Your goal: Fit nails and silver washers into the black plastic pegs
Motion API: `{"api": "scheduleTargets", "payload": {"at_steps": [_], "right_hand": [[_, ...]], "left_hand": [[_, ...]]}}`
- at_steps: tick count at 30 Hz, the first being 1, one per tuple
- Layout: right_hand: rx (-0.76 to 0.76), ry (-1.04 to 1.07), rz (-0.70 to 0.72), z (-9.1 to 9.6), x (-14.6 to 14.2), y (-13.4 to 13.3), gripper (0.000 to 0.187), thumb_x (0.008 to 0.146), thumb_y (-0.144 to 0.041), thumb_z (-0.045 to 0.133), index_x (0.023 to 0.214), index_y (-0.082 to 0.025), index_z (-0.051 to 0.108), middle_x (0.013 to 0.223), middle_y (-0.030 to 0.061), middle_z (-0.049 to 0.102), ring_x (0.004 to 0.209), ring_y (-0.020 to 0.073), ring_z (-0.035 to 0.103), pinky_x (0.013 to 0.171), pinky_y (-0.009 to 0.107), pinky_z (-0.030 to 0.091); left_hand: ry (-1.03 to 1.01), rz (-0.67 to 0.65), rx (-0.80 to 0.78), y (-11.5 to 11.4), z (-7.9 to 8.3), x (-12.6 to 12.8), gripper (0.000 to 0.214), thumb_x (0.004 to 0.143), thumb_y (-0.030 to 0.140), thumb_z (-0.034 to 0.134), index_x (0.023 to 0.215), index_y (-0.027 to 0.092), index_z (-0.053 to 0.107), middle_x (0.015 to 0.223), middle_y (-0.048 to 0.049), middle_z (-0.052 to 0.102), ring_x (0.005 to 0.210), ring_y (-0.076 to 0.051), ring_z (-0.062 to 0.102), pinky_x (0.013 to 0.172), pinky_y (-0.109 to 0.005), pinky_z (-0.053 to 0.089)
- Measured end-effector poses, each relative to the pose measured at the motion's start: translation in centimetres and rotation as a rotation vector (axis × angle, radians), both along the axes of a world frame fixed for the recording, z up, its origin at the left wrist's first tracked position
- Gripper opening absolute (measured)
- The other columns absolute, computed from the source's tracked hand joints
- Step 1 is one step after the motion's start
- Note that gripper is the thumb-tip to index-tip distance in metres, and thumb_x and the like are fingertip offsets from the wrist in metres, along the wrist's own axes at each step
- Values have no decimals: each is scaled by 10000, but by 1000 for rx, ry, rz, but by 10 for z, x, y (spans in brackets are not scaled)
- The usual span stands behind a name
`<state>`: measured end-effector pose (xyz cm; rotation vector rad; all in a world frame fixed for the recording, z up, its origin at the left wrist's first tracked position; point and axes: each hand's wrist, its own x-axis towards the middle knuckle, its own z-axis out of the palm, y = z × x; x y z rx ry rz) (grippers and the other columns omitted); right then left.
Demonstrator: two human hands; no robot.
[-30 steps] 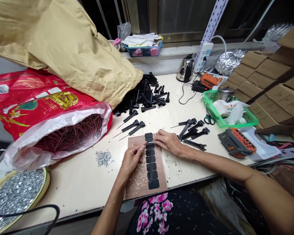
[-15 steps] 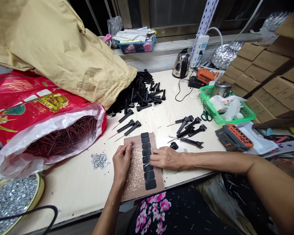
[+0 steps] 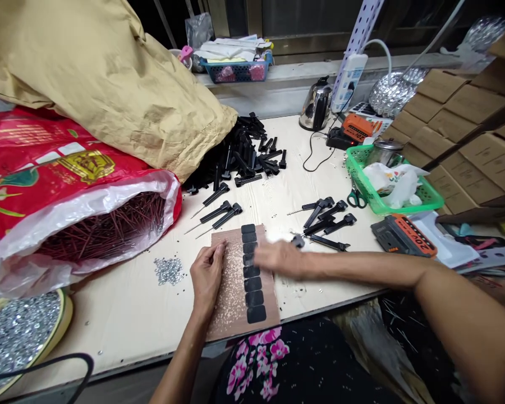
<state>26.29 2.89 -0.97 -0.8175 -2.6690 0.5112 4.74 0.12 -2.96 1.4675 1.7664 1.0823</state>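
Note:
A brown board [image 3: 231, 292] lies at the table's front edge with a column of several black pads [image 3: 250, 273] down its middle. My left hand [image 3: 207, 275] rests on the board's left side, fingers drawn together at its upper left edge. My right hand [image 3: 278, 257] is smeared by motion at the right of the pad column, so its fingers cannot be read. Just beyond that hand lie several black-handled pins [image 3: 326, 219].
A heap of black handles [image 3: 244, 154] spills from a tan sack [image 3: 109, 78]. A red bag [image 3: 67, 191] holds thin metal rods. Small silver nuts [image 3: 168, 270] lie left of the board, more in a round tray [image 3: 17, 336]. A green basket [image 3: 387, 188], scissors [image 3: 356, 197] and a kettle [image 3: 316, 109] stand right.
My right hand has slid down the pad column and back up, now blurred. My left hand moved from the pads to the board's left edge.

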Motion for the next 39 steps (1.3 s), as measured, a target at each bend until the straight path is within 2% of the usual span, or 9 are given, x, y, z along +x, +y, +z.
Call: {"api": "scheduleTargets", "payload": {"at_steps": [2, 6, 10, 14, 20, 26, 34, 37, 39], "right_hand": [[12, -12, 154, -4, 2, -3, 279, 951, -140, 350, 753, -185, 542, 707, -12, 498, 688, 113, 426, 452, 203, 312], [64, -52, -43, -8, 6, 10, 317, 970, -110, 279, 816, -146, 554, 759, 24, 505, 718, 120, 416, 497, 206, 292], [91, -99, -5, -9, 8, 20, 240, 963, -143, 376, 811, -160, 562, 793, 13, 529, 718, 110, 419, 497, 216, 220], [90, -86, -41, -10, 5, 10, 254, 970, -192, 393, 786, -164, 566, 766, 0, 526, 674, 100, 410, 485, 235, 197], [172, -80, 144, 3, 13, 1, 226, 955, -149, 421, 791, -177, 574, 778, 16, 558, 745, 130, 448, 499, 246, 257], [32, -23, -103, 13, 33, 24, 260, 966, -256, 414, 861, -177, 638, 795, 36, 553, 717, 136, 492, 577, 258, 389], [-87, 6, -182, -4, 9, 38, 136, 924, -169, 457, 913, -156, 592, 850, 37, 561, 770, 131, 517, 678, 252, 440], [-71, 19, -181, -4, 5, 41, 162, 954, -215, 434, 904, -158, 577, 867, 39, 566, 804, 135, 520, 708, 265, 449], [-30, 6, -169, -6, 2, 29, 178, 966, -222, 409, 917, -152, 566, 871, 41, 560, 789, 130, 511, 659, 252, 450]], "left_hand": [[-8, 2, 0, 0, 0, 0, 342, 852, 429, 531, 992, 168, 702, 947, -46, 678, 914, -185, 609, 841, -271, 436], [-2, 8, 12, 0, 0, 1, 327, 858, 412, 530, 1002, 173, 701, 954, -44, 678, 922, -183, 609, 849, -273, 434], [-12, 6, 5, 0, 0, 1, 319, 859, 395, 531, 994, 164, 703, 945, -45, 679, 918, -182, 612, 848, -269, 435], [-25, 14, 15, 0, -1, 1, 309, 853, 392, 541, 995, 171, 703, 955, -42, 679, 923, -181, 613, 847, -267, 435], [-47, -3, 20, -3, 2, 1, 305, 864, 398, 521, 974, 181, 704, 953, -46, 675, 924, -185, 608, 848, -276, 434], [-79, 0, 23, -3, 1, -1, 297, 861, 392, 527, 976, 185, 707, 920, -45, 672, 876, -181, 609, 798, -274, 445], [-86, 1, 33, -2, 4, -1, 285, 857, 384, 539, 971, 188, 712, 963, -48, 673, 926, -186, 612, 842, -276, 439], [-79, 5, 30, -2, 5, -1, 282, 858, 381, 538, 969, 190, 712, 969, -49, 677, 935, -188, 612, 843, -278, 444], [-79, 8, 23, -2, 4, -1, 281, 855, 378, 543, 977, 190, 711, 968, -48, 679, 930, -186, 613, 836, -276, 446]]}}
